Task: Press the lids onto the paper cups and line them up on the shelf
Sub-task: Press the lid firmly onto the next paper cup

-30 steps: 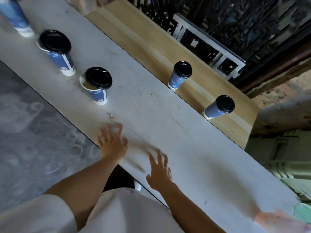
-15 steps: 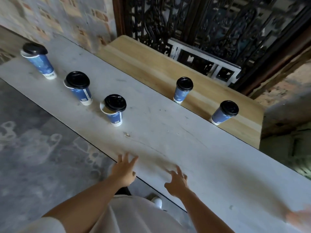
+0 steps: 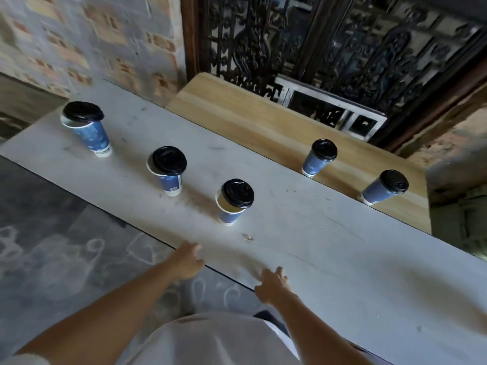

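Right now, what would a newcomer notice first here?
A diagonal row of blue paper cups on the white table: the far cup, middle cup and near cup all wear black lids sitting crooked, rims exposed. Beyond, on the wooden shelf, the left shelf cup and right shelf cup have lids seated. The left hand and right hand are empty at the table's near edge.

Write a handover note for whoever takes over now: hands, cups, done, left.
Left hand, right hand: open, empty, at the near edge of the pale grey table.
Done: two blue paper cups with black plastic lids seated, one and another, stand on the light wooden shelf.
Left: three more cups on the table, far, middle, near, lids lying off-centre, rims showing. Press each lid down, then move the cups to the shelf.
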A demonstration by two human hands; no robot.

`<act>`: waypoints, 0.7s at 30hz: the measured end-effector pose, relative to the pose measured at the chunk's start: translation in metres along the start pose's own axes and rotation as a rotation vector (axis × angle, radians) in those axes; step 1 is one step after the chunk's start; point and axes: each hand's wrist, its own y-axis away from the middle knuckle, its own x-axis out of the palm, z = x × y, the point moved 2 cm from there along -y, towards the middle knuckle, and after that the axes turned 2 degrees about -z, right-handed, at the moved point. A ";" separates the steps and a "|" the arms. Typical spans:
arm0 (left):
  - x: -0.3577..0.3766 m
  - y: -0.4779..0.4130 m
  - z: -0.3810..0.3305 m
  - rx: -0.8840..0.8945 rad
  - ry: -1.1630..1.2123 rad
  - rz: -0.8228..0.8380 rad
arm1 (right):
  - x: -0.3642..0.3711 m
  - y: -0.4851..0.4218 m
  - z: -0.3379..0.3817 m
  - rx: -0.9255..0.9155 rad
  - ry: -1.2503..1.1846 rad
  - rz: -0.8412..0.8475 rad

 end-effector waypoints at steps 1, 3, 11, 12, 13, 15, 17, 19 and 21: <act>-0.008 -0.002 0.004 -0.004 0.023 0.008 | 0.002 0.003 0.013 -0.050 0.000 0.028; -0.024 -0.006 0.004 -0.013 0.110 0.002 | 0.004 0.010 0.033 -0.173 -0.015 0.087; -0.058 -0.044 -0.042 0.165 0.452 -0.109 | -0.083 0.004 0.055 -0.148 -0.354 -0.193; -0.057 -0.054 -0.043 0.183 0.476 -0.150 | -0.099 0.000 0.054 -0.144 -0.402 -0.249; -0.055 -0.062 -0.042 0.196 0.480 -0.173 | -0.117 -0.006 0.055 -0.147 -0.448 -0.304; -0.053 -0.071 -0.042 0.207 0.469 -0.196 | -0.149 -0.016 0.059 -0.167 -0.511 -0.380; -0.055 -0.073 -0.046 0.259 0.455 -0.189 | -0.175 -0.027 0.070 -0.218 -0.541 -0.401; -0.062 -0.069 -0.055 0.284 0.478 -0.160 | -0.192 -0.038 0.085 -0.285 -0.546 -0.380; -0.063 -0.068 -0.064 0.327 0.564 -0.158 | -0.199 -0.044 0.098 -0.333 -0.530 -0.342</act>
